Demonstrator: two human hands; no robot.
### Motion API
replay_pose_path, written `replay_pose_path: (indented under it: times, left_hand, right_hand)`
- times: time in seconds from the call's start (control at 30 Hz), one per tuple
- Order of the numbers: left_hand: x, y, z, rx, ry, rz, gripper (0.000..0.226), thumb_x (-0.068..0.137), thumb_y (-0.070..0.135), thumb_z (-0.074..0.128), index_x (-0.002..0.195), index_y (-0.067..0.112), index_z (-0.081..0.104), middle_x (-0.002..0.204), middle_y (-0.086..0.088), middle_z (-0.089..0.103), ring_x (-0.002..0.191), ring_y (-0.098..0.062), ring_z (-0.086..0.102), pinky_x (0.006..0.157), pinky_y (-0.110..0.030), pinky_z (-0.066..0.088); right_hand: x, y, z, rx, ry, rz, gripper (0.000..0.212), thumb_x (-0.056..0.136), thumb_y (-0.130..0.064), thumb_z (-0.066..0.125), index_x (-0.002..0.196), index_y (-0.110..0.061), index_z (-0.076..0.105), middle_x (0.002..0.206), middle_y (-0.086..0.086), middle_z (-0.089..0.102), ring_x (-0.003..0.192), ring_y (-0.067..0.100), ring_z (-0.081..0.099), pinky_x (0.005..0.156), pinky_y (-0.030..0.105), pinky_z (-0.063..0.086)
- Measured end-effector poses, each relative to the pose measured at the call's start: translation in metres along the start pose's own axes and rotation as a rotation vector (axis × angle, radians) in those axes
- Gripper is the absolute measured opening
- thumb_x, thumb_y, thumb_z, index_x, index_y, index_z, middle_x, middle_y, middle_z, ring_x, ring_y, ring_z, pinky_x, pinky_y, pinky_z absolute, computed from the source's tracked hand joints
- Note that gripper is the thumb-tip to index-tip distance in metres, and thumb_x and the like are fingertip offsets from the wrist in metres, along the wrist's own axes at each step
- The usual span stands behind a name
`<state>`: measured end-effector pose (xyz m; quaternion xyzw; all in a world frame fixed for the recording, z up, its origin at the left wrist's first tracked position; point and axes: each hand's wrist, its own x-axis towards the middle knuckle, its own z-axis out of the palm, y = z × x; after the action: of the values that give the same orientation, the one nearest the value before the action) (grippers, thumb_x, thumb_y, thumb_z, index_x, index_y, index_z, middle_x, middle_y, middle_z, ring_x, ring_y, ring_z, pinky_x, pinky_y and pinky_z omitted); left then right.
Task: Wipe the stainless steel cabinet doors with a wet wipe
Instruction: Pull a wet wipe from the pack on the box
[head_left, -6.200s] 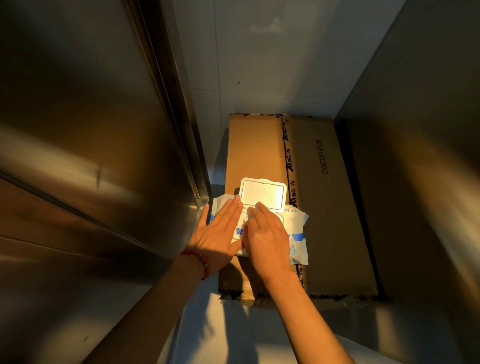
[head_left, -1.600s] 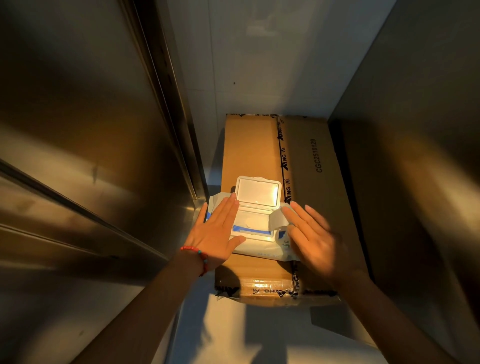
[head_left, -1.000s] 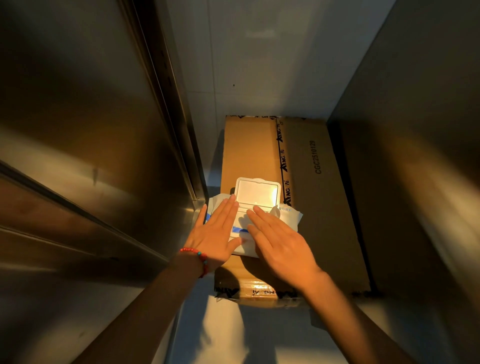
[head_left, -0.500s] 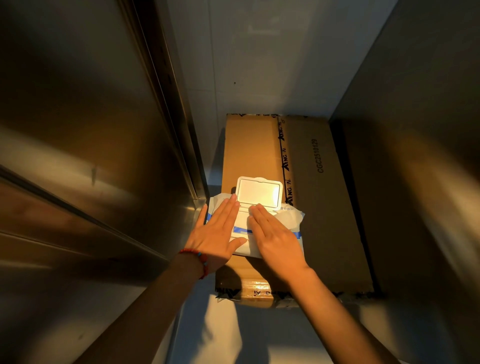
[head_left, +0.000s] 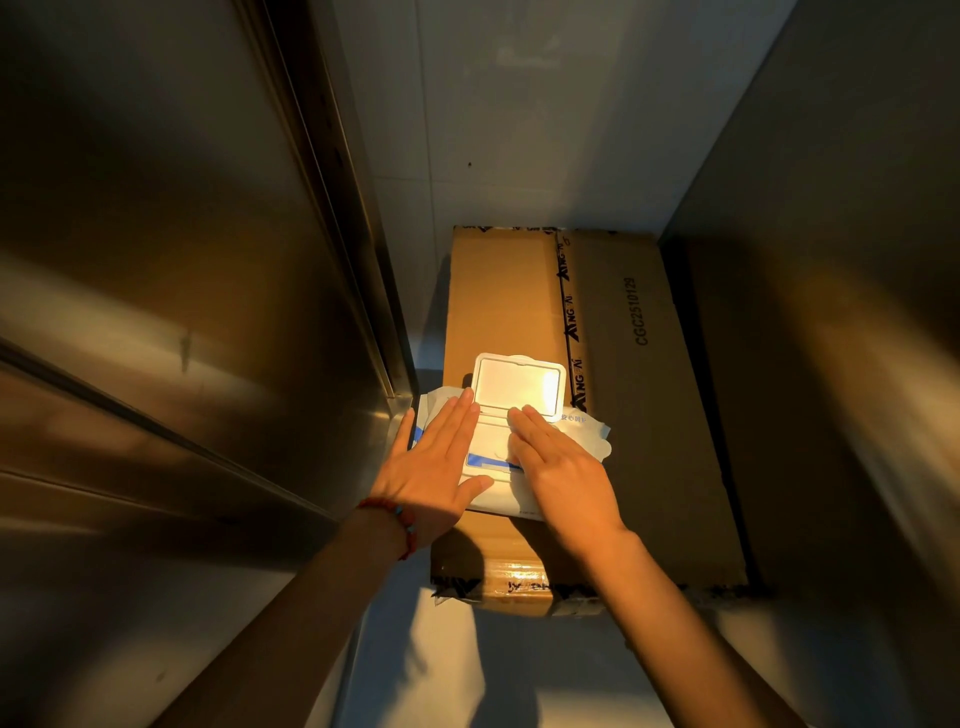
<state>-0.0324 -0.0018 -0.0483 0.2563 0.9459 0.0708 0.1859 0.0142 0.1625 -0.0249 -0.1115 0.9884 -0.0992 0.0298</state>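
Note:
A white and blue wet wipe pack (head_left: 582, 441) lies on a cardboard box (head_left: 623, 374), its white flip lid (head_left: 517, 384) standing open. My left hand (head_left: 434, 470) lies flat on the pack's left side, fingers straight. My right hand (head_left: 558, 465) rests flat on the pack's right side, fingertips at the dispenser opening below the lid. No loose wipe is visible. The stainless steel cabinet door (head_left: 156, 260) fills the left of the view.
A second steel panel (head_left: 831, 260) rises on the right, close beside the box. A pale wall (head_left: 519, 130) stands behind it. Pale floor (head_left: 493, 665) shows in the narrow gap in front of the box, between the two steel surfaces.
My right hand came in from the box's right side onto the pack and now lies over the dispenser opening. My left hand has stayed flat on the pack.

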Motion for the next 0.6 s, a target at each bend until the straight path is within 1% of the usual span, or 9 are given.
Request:
replay_pose_path:
  times: [0.07,0.13,0.17,0.23,0.27,0.43,0.6]
  left_hand:
    - [0.0003,-0.0001,0.0005,-0.002,0.001,-0.001,0.075,0.096,0.052,0.025,0.144,0.019,-0.023,0.155,0.003,-0.021,0.142,-0.012,-0.016,0.109,-0.037,-0.017]
    - [0.0007,-0.0004,0.0012,0.002,0.004,0.000,0.075,0.096,0.052,0.025,0.144,0.019,-0.022,0.155,0.003,-0.021,0.142,-0.012,-0.015,0.108,-0.036,-0.018]
    - [0.0007,-0.0005,0.0016,0.005,0.005,-0.001,0.075,0.096,0.052,0.025,0.144,0.018,-0.022,0.155,0.003,-0.021,0.142,-0.012,-0.015,0.108,-0.036,-0.018]
    - [0.0008,-0.0008,0.0021,0.009,0.011,-0.002,0.075,0.096,0.052,0.025,0.144,0.018,-0.022,0.155,0.003,-0.020,0.142,-0.012,-0.016,0.108,-0.037,-0.018]
    - [0.0006,-0.0008,0.0022,0.011,0.014,-0.002,0.075,0.096,0.052,0.025,0.144,0.018,-0.022,0.155,0.003,-0.020,0.142,-0.012,-0.016,0.108,-0.036,-0.018]
    - [0.0004,-0.0001,0.0019,0.017,0.018,-0.002,0.075,0.096,0.052,0.024,0.144,0.018,-0.023,0.155,0.003,-0.020,0.142,-0.012,-0.016,0.107,-0.036,-0.018]
    - [-0.0002,0.0011,0.0011,0.026,0.009,-0.013,0.075,0.096,0.052,0.025,0.144,0.017,-0.023,0.155,0.002,-0.021,0.142,-0.013,-0.015,0.109,-0.038,-0.017]
  right_hand:
    - [-0.0016,0.0037,0.0016,0.017,0.018,0.000,0.062,0.051,-0.006,0.091,0.108,0.002,0.067,0.128,0.019,0.058,0.115,0.035,0.057,0.081,0.046,0.052]
    - [-0.0016,0.0034,0.0014,0.032,-0.008,-0.002,0.058,0.056,-0.005,0.088,0.109,0.001,0.066,0.131,0.018,0.055,0.118,0.035,0.055,0.085,0.047,0.051]
    - [-0.0014,0.0029,0.0009,0.029,0.006,-0.010,0.057,0.054,-0.006,0.090,0.106,0.001,0.067,0.129,0.018,0.057,0.115,0.034,0.057,0.083,0.046,0.052]
    - [-0.0014,0.0033,0.0018,0.042,0.052,-0.008,0.059,0.037,-0.006,0.095,0.091,0.000,0.071,0.114,0.019,0.066,0.099,0.034,0.067,0.068,0.044,0.057]
    - [-0.0016,0.0027,0.0017,0.063,0.073,-0.004,0.059,0.033,-0.006,0.096,0.086,0.000,0.072,0.110,0.019,0.067,0.093,0.034,0.068,0.063,0.043,0.057]
    - [-0.0015,-0.0005,0.0022,0.094,0.086,0.016,0.052,0.035,-0.006,0.095,0.081,-0.001,0.070,0.108,0.020,0.068,0.091,0.035,0.069,0.062,0.042,0.057]
    - [0.0017,-0.0059,0.0017,0.051,0.098,0.030,0.056,0.027,-0.009,0.097,0.075,-0.002,0.070,0.103,0.020,0.069,0.087,0.034,0.070,0.059,0.041,0.057]
